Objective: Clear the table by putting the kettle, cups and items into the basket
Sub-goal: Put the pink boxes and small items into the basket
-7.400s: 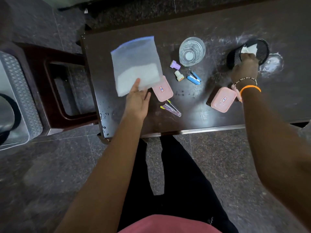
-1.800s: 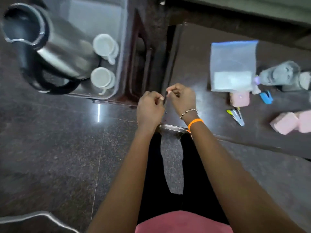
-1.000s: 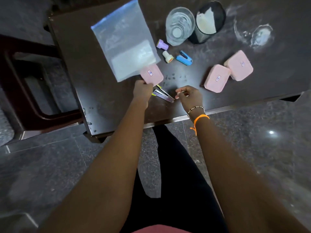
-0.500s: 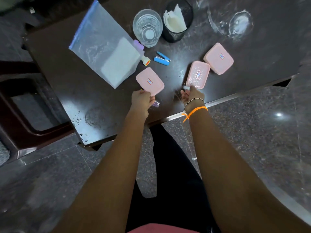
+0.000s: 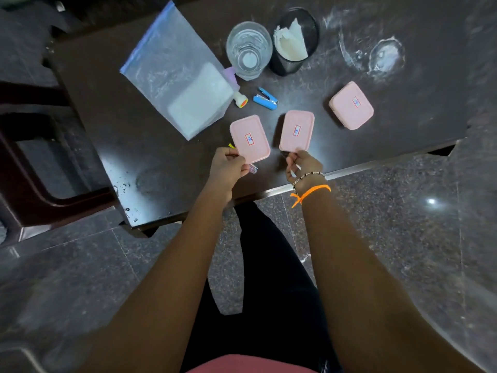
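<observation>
Head view: left hand (image 5: 228, 168) pinching near edge of left pink box (image 5: 249, 139); right hand (image 5: 304, 166) pinching middle pink box (image 5: 297, 131). Third pink box (image 5: 351, 105) far right on bench (image 5: 129, 162).

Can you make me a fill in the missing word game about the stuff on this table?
1. There are ___ pink boxes on the table.
2. The black cup has white ___ inside it.
3. The little stapler is the colour ___.
4. The right hand wears an ___ band on its wrist.

Missing words: three; paper; blue; orange
</observation>
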`<state>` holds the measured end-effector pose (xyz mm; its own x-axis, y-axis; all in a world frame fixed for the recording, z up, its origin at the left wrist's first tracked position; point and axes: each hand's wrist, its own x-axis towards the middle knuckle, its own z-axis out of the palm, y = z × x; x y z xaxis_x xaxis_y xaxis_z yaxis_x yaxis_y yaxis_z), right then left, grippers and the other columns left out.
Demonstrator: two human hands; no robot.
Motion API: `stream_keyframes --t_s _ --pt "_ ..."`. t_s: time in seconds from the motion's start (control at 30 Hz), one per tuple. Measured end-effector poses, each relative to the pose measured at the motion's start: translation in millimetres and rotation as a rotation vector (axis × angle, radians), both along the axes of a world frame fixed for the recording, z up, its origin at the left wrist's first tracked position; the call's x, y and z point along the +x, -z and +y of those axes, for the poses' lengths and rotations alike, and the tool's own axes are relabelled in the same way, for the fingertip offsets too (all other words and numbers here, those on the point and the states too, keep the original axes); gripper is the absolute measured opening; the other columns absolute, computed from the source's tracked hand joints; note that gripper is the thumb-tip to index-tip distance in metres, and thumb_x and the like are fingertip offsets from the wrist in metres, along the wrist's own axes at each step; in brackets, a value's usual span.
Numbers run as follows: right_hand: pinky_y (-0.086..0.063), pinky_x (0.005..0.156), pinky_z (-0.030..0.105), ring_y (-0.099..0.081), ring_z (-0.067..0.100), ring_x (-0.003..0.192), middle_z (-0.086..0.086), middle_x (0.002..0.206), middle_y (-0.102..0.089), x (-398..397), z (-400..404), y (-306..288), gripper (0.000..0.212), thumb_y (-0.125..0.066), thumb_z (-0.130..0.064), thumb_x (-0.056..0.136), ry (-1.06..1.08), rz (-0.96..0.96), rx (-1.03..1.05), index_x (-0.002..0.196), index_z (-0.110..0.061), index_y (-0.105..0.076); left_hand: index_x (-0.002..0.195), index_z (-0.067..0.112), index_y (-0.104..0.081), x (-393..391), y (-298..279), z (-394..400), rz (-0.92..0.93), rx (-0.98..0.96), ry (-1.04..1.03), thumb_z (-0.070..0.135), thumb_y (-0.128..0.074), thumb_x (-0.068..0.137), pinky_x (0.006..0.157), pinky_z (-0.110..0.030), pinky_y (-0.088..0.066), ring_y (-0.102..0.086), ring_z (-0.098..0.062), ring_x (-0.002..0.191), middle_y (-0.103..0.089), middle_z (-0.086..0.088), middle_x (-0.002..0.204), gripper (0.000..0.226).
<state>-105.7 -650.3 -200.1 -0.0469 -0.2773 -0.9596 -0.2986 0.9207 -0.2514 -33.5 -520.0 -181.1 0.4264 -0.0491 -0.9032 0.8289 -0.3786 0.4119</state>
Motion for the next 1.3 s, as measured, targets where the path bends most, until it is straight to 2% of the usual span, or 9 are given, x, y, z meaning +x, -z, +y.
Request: stream_keyframes --t_s 0.13,0.33,0.5,0.7,0.83,0.97,1.07,1.2,1.3 --pt "-0.044 0.059 0.023 -0.057 0.012 0.066 0.005 0.071 -0.054 9 35 -13 0.013 -0.050 -0.010 0.092 -0.143 -0.035 -0.070 0.079 -0.008 -0.051 0.100 0.009 -0.043 6 -8 40 -0.052 0.007 -0.100 0.000 -0.048 0.090 0.073 -0.024 -0.053 -0.055 -0.012 0.070 -0.049 -0.003 0.082 0.015" --pt "-0.050 0.066 0.024 -0.063 0.017 0.072 0.007 0.073 -0.059 43 99 -44 0.020 -0.052 -0.006 0.090 -0.327 -0.191 -0.131 0.071 -0.011 -0.048 0.094 0.014 -0.047 18 -23 123 -0.149 0.007 -0.248 0.001 -0.050 0.089 0.071 -0.020 -0.052 -0.056 -0.009 0.068 -0.051 -0.002 0.080 0.014" --pt "-0.051 0.063 0.023 -0.061 0.017 0.065 0.003 0.059 -0.060 94 173 -71 0.026 -0.053 -0.002 0.088 -0.562 -0.240 -0.158 0.065 -0.013 -0.048 0.091 0.017 -0.048 35 -43 213 -0.222 -0.022 -0.439 0.001 -0.051 0.089 0.072 -0.018 -0.051 -0.058 -0.012 0.090 -0.054 -0.002 0.090 0.017" --pt "-0.055 0.057 0.020 -0.060 0.008 0.048 0.006 0.063 -0.057 162 280 -94 0.029 -0.052 -0.001 0.089 -0.802 -0.381 -0.124 0.064 -0.015 -0.049 0.091 0.017 -0.050 75 -69 327 -0.425 0.005 -0.644 -0.003 -0.049 0.089 0.068 -0.016 -0.055 -0.059 -0.006 0.078 -0.056 0.000 0.085 0.020" --pt "-0.057 0.052 0.018 -0.060 0.004 0.040 -0.005 0.041 -0.061 206 354 -102 0.029 -0.052 0.000 0.089 -0.832 -0.464 -0.113 0.063 -0.014 -0.051 0.085 0.024 -0.050 116 -83 394 -0.565 0.092 -0.710 -0.003 -0.049 0.087 0.065 -0.014 -0.052 -0.058 -0.005 0.079 -0.055 0.004 0.083 0.027" --pt "-0.058 0.058 0.020 -0.061 0.009 0.050 -0.001 0.051 -0.061 240 411 -108 0.027 -0.052 -0.001 0.089 -0.839 -0.507 -0.103 0.065 -0.014 -0.051 0.089 0.016 -0.051 169 -87 448 -0.659 0.244 -0.656 -0.003 -0.050 0.084 0.067 -0.023 -0.055 -0.059 -0.019 0.083 -0.055 -0.004 0.086 0.020" --pt "-0.057 0.059 0.020 -0.061 0.013 0.058 0.005 0.064 -0.057 256 441 -110 0.025 -0.051 -0.001 0.089 -0.859 -0.507 -0.125 0.067 -0.013 -0.049 0.097 0.009 -0.050 209 -83 473 -0.656 0.385 -0.510 -0.003 -0.046 0.083 0.086 -0.042 -0.053 -0.062 -0.034 0.094 -0.055 -0.009 0.091 0.019" --pt "-0.057 0.061 0.022 -0.060 0.016 0.058 0.006 0.064 -0.056 274 467 -107 0.023 -0.050 -0.001 0.088 -0.866 -0.487 -0.175 0.070 -0.015 -0.048 0.107 0.000 -0.051 251 -77 488 -0.650 0.508 -0.324 -0.006 -0.039 0.082 0.087 -0.028 -0.044 -0.057 -0.032 0.105 -0.060 -0.017 0.113 0.029" --pt "-0.057 0.060 0.022 -0.060 0.016 0.057 0.006 0.063 -0.056 283 475 -105 0.023 -0.050 0.000 0.087 -0.864 -0.480 -0.200 0.071 -0.016 -0.048 0.116 -0.003 -0.048 271 -70 490 -0.597 0.609 -0.134 -0.005 -0.041 0.082 0.088 -0.030 -0.036 -0.051 -0.033 0.115 -0.053 -0.018 0.126 0.035"
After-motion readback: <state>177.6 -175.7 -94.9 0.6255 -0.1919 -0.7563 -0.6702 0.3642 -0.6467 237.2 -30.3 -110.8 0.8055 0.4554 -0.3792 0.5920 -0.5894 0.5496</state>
